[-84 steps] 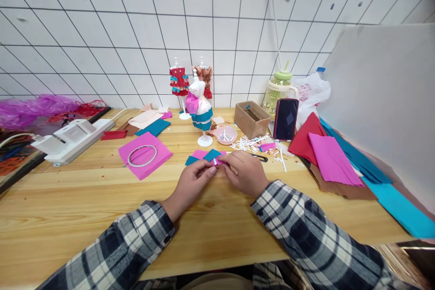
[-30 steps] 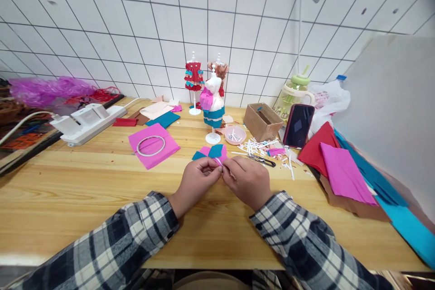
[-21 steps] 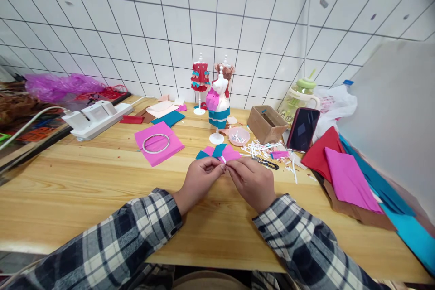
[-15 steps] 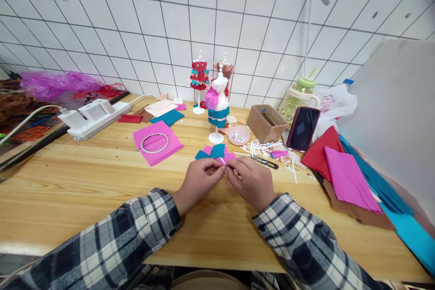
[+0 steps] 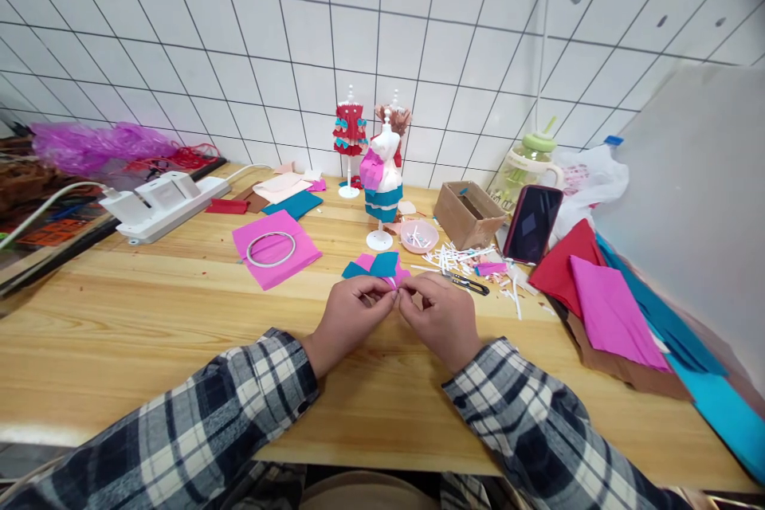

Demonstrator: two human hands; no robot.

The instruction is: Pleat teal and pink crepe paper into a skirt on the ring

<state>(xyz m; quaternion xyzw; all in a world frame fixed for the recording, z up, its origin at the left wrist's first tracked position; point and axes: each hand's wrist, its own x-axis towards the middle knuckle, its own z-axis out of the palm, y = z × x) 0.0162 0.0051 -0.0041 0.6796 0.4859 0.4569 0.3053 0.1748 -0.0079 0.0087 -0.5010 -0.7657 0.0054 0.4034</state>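
Small pink and teal paper piece (image 5: 378,266) sits at table centre, just beyond the knuckles at 12 o'clock from the hands. Left hand (image 5: 350,320) and right hand (image 5: 441,317) meet fingertip to fingertip at its near edge, both pinched narrow on a thin white strip (image 5: 393,284) there. Likely a tape backing or a tiny fold, too small to tell. Hands rest low on the wooden table (image 5: 149,311), probably to steady the fine pinch work.

At 12 o'clock, further back: white doll stand (image 5: 381,175) dressed in pink and teal, same colours as the piece, so probably kept close for matching. Two more dressed stands (image 5: 351,131) behind it against the tiled wall. Pink bowl (image 5: 419,237) just right of the stand's base holds white bits.

At 1 o'clock: small scissors (image 5: 468,283) lying flat, near the right hand, among white paper scraps (image 5: 460,257). Cardboard box (image 5: 468,215) behind them. Phone (image 5: 531,224) propped upright, screen facing the person, a green-lidded cup (image 5: 529,165) behind it.

At 3 o'clock: stacked sheets, red, pink (image 5: 610,309), brown, teal, well apart from the hands.

At 10 o'clock: pink sheet (image 5: 276,247) with a white ring (image 5: 271,249) lying on it. Further out at 10, a white power strip (image 5: 164,203).
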